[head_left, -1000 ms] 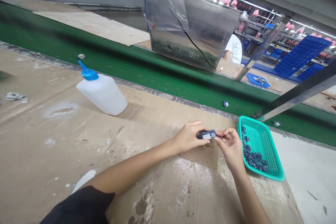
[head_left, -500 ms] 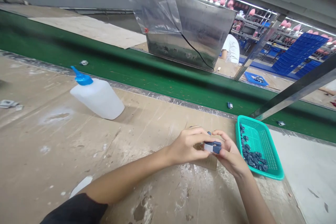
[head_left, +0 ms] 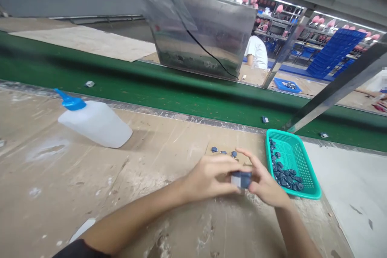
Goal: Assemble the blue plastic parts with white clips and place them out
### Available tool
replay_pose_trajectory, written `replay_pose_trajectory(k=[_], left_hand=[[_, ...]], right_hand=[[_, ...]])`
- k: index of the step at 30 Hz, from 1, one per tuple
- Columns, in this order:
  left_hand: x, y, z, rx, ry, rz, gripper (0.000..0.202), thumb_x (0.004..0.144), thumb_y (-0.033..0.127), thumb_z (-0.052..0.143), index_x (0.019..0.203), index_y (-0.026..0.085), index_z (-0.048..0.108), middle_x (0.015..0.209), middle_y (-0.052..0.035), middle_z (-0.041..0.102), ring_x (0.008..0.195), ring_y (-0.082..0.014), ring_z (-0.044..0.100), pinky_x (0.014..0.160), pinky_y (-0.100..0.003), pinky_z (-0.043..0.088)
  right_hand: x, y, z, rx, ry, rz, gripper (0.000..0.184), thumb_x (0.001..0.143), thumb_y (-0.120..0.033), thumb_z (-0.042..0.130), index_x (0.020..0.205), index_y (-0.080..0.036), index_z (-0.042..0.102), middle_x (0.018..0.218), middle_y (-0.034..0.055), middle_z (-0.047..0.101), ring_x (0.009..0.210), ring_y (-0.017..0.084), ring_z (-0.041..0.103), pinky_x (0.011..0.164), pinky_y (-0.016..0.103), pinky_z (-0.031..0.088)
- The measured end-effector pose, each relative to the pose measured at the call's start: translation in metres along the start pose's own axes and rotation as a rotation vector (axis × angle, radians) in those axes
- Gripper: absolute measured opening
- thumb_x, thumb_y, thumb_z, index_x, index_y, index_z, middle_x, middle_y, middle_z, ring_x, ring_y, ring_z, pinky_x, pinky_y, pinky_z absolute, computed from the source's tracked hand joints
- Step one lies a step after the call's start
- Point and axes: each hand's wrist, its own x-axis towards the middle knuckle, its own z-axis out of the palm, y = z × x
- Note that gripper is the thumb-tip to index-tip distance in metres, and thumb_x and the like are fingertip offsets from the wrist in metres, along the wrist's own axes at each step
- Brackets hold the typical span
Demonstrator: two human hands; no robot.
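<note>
Your left hand (head_left: 208,179) and right hand (head_left: 266,183) are curled closed, gripping a small dark-blue part (head_left: 242,179) between them. A teal mesh basket (head_left: 282,132) of similar parts sits just beside, on the surface (head_left: 90,177).

Left hand (head_left: 210,177) closed; right hand (head_left: 264,183) curled, facing it

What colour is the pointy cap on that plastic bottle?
The cap is bright blue, and it shows well in the head view.
</note>
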Motion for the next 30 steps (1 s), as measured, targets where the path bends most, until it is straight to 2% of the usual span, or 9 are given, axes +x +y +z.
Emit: replay_pose_trajectory(k=[3, 6, 10, 13, 16, 19, 24, 26, 30], left_hand=[[0.026, -0.048, -0.002, 0.098, -0.175, -0.168, 0.026, 0.071, 0.022, 0.062, 0.097, 0.02, 0.062, 0.092, -0.0022, 0.065, 0.084, -0.0148, 0.059, 0.075, -0.024, 0.046], [0.057, -0.113, -0.011, 0.31, -0.084, -0.397, 0.027, 0.069, 0.015, 0.058, 0.095, 0.018, 0.063, 0.098, -0.0028, 0.064, 0.09, -0.0159, 0.058, 0.079, -0.023, 0.045], [0.086, -0.176, -0.026, 0.506, 0.053, -0.561, 0.037, 0.072, 0.015, 0.051, 0.108, 0.01, 0.056, 0.11, -0.0124, 0.057, 0.104, -0.0243, 0.052, 0.092, -0.032, 0.038], [0.09, -0.193, -0.027, 0.541, 0.068, -0.605, 0.051, 0.072, 0.014, 0.049, 0.122, 0.004, 0.044, 0.124, -0.02, 0.044, 0.116, -0.03, 0.041, 0.098, -0.038, 0.031], [0.075, -0.187, -0.023, 0.541, 0.018, -0.641, 0.066, 0.071, 0.021, 0.053, 0.131, 0.009, 0.031, 0.136, -0.0206, 0.027, 0.124, -0.0337, 0.031, 0.099, -0.043, 0.031], [0.045, -0.162, -0.024, 0.544, 0.029, -0.644, 0.07, 0.076, 0.03, 0.048, 0.136, 0.015, 0.018, 0.141, -0.0173, 0.017, 0.129, -0.0306, 0.02, 0.101, -0.043, 0.028], [-0.02, -0.107, -0.033, 0.579, 0.04, -0.639, 0.061, 0.08, 0.041, 0.039, 0.135, 0.022, 0.02, 0.138, -0.0107, 0.027, 0.127, -0.028, 0.026, 0.1, -0.045, 0.03], [-0.045, -0.093, -0.034, 0.605, 0.131, -0.657, 0.063, 0.081, 0.042, 0.039, 0.136, 0.024, 0.016, 0.135, -0.0105, 0.033, 0.122, -0.0283, 0.035, 0.096, -0.046, 0.034], [-0.078, -0.085, -0.03, 0.651, 0.472, -0.648, 0.062, 0.08, 0.039, 0.04, 0.135, 0.022, 0.017, 0.123, -0.0106, 0.045, 0.109, -0.0251, 0.049, 0.092, -0.043, 0.04]], right_hand=[[-0.006, 0.003, -0.047, -0.493, 0.391, -0.036, 0.056, 0.077, -0.043, 0.054, 0.126, -0.024, 0.035, 0.097, 0.0072, 0.062, 0.093, 0.023, 0.057, 0.086, 0.039, 0.04], [-0.018, 0.024, -0.096, -0.829, 0.735, 0.019, 0.041, 0.081, -0.034, 0.045, 0.119, -0.018, 0.043, 0.096, 0.0103, 0.062, 0.088, 0.023, 0.058, 0.081, 0.04, 0.043], [-0.024, 0.058, -0.125, -1.108, 0.614, 0.184, 0.028, 0.074, -0.014, 0.048, 0.1, -0.012, 0.057, 0.104, 0.014, 0.06, 0.099, 0.026, 0.054, 0.089, 0.039, 0.039], [-0.02, 0.069, -0.125, -1.128, 0.572, 0.228, 0.031, 0.068, -0.003, 0.046, 0.095, -0.011, 0.06, 0.1, 0.0122, 0.062, 0.097, 0.023, 0.055, 0.088, 0.033, 0.039], [-0.018, 0.071, -0.123, -1.148, 0.568, 0.283, 0.03, 0.067, 0.0, 0.045, 0.089, -0.011, 0.062, 0.092, 0.0112, 0.062, 0.09, 0.021, 0.056, 0.083, 0.03, 0.039], [-0.02, 0.072, -0.124, -1.158, 0.558, 0.319, 0.028, 0.067, -0.001, 0.045, 0.085, -0.012, 0.063, 0.088, 0.0107, 0.06, 0.086, 0.021, 0.055, 0.08, 0.029, 0.039], [-0.023, 0.078, -0.126, -1.162, 0.551, 0.346, 0.026, 0.068, -0.005, 0.046, 0.088, -0.013, 0.061, 0.086, 0.0093, 0.055, 0.082, 0.02, 0.054, 0.077, 0.028, 0.039], [-0.024, 0.081, -0.127, -1.162, 0.551, 0.348, 0.024, 0.069, -0.007, 0.047, 0.088, -0.014, 0.06, 0.085, 0.0084, 0.054, 0.08, 0.019, 0.054, 0.075, 0.028, 0.04], [-0.025, 0.084, -0.128, -1.182, 0.558, 0.328, 0.022, 0.07, -0.012, 0.047, 0.087, -0.014, 0.06, 0.083, 0.0086, 0.056, 0.079, 0.02, 0.056, 0.074, 0.029, 0.042]])
